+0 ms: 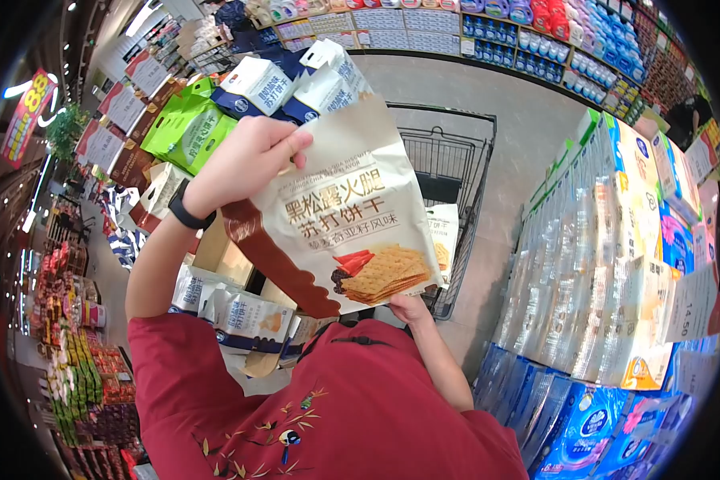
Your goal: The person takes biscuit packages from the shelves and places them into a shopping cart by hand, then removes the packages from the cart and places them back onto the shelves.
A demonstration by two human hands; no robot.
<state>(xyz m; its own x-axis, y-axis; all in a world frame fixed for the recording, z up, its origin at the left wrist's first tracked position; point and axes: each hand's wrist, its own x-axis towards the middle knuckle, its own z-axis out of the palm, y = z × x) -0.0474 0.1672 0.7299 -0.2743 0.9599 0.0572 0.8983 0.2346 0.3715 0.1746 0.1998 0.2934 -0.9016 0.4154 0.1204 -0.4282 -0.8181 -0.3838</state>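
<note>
A large cream-and-brown bag of soda crackers [352,216] is held up in front of my chest, its printed front towards me. My left hand [256,156], with a dark band on the wrist, is closed on the bag's upper left edge. At the lower right edge my right hand [409,307] grips the same bag from below, some of its fingers hidden behind it. Partly covered by this bag, a similar cream bag [443,228] shows inside the shopping cart [476,200].
To the left, a display holds green packs [188,132], white-and-blue cracker bags [256,88] and price cards [124,104]. Tall stacks of wrapped tissue packs [592,264] stand close on the right. Shelves of bottles [504,40] line the far side beyond the grey floor [456,84].
</note>
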